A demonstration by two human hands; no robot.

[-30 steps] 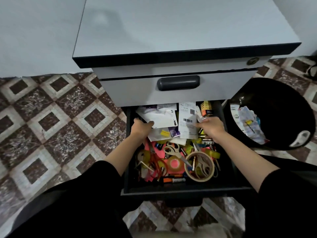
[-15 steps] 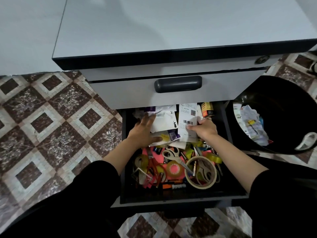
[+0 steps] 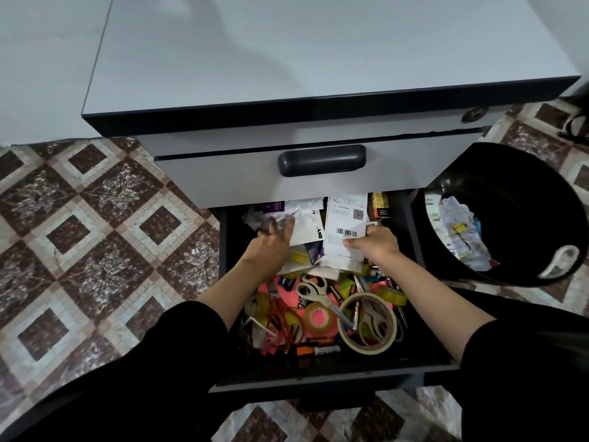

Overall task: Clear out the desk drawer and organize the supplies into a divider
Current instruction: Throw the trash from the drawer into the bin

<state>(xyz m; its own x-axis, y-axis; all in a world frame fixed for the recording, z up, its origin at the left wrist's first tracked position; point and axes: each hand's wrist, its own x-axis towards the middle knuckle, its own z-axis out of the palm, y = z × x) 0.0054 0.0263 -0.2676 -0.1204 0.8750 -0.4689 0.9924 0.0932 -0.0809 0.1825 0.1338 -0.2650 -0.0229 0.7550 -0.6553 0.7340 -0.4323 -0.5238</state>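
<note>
View from above into the open lower drawer (image 3: 318, 382) of a grey pedestal cabinet (image 3: 318, 49). The upper drawer, with its dark handle (image 3: 322, 160), is closed.

My left hand (image 3: 271, 247) lies at the back left of the drawer. Its fingers are spread and nearly straight over a white packet printed "DIY" (image 3: 307, 229). They are blurred, so I cannot tell whether they press the packet or only touch it, and nothing is gripped.

My right hand (image 3: 379, 245) holds the barcoded white packet (image 3: 345, 229) by its lower right edge. The thumb lies on the printed face and the other fingers are curled beneath it. This packet lies beside the "DIY" packet, with its far end reaching under the upper drawer front. A small yellow box (image 3: 379, 205) stands just right of it at the back.

The supplies fill the front half of the drawer in a loose heap:
- White-handled scissors (image 3: 314, 291) lie across the middle.
- A masking tape roll (image 3: 366, 349) sits at the front right with small items inside its ring.
- A clear tape roll (image 3: 317, 317) lies on pink paper.
- A yellowish tape roll (image 3: 393, 296) sits near my right forearm.
- An orange and black marker (image 3: 318, 349) lies along the front edge.
- Batteries (image 3: 287, 282) are scattered between them.

A black bin (image 3: 526, 199) holding crumpled paper (image 3: 459, 231) stands on the patterned tile floor (image 3: 95, 218), to the right of the cabinet.
</note>
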